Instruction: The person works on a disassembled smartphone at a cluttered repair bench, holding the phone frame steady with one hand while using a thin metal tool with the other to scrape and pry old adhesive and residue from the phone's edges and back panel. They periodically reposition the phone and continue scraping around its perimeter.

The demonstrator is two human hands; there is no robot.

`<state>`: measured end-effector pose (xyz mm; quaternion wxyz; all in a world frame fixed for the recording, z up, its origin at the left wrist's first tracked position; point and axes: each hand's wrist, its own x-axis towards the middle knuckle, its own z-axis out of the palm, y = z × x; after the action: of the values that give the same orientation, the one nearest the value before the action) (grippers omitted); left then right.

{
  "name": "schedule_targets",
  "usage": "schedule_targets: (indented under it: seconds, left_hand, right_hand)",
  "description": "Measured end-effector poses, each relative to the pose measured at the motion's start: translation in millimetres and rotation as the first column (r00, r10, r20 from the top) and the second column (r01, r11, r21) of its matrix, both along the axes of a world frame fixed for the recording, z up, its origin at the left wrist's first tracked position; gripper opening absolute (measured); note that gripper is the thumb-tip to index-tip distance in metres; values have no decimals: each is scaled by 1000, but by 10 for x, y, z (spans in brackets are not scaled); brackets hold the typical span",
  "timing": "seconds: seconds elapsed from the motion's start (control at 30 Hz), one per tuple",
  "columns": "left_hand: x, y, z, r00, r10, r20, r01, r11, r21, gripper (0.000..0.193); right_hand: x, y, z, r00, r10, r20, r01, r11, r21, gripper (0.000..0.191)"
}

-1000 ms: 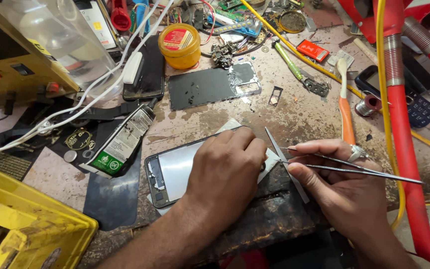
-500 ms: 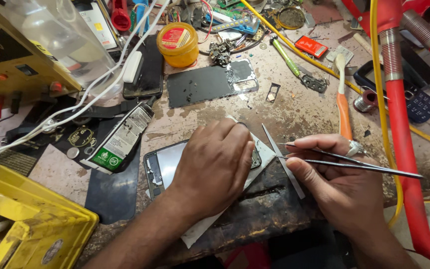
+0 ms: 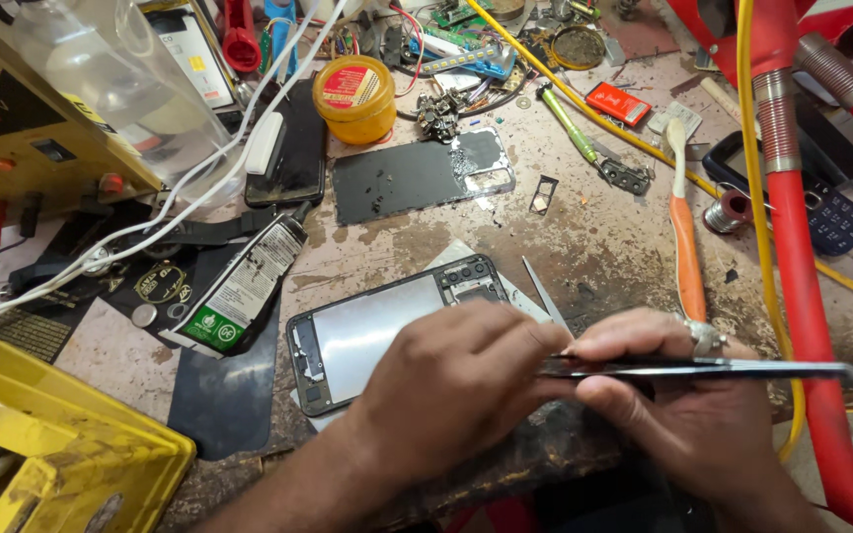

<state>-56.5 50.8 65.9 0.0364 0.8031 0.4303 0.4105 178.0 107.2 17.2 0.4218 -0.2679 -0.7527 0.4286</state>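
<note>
The left hand (image 3: 461, 380), fingers curled, is pressing down on the opened smartphone (image 3: 377, 331) lying mid-bench, apparently steadying it. The right hand (image 3: 678, 405) is pinching metal tweezers (image 3: 693, 371), held level, tips hidden behind the left fingers. An adhesive tube (image 3: 244, 286) is lying just beside the phone.

The left hand (image 3: 451, 390) covered the near end of the phone (image 3: 387, 331). The tweezers' (image 3: 693, 371) tips were hidden behind its fingers (image 3: 520, 341), so what they touched could not be seen. The right hand's (image 3: 683, 415) wrist ran off the bottom edge.
</note>
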Motion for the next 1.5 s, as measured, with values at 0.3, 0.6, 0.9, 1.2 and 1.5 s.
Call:
schedule_targets:
  seconds: [0.3, 0.6, 0.9, 1.2, 1.5]
  left_hand:
    - [-230, 63, -21, 944, 313, -102, -325, 934, -149, 33]
    - [-191, 156, -108, 931, 311, -192, -347, 916, -200, 95]
    - [-162, 182, -131, 936, 316, -154, -345, 910, -228, 90]
    - [-161, 201, -132, 934, 316, -168, -349, 908, -231, 90]
    - [-167, 200, -147, 934, 310, -175, -343, 917, -202, 92]
  right_hand:
    - [-164, -72, 210, 954, -281, -109, 255, 945, -204, 19]
    - [-462, -93, 424, 922, -287, 259, 180, 912, 369, 19]
    - [-460, -150, 402, 893, -351, 282, 226, 891, 393, 20]
    - [-456, -153, 429, 915, -292, 279, 192, 922, 335, 19]
    - [-460, -131, 336, 909, -342, 237, 296, 932, 211, 13]
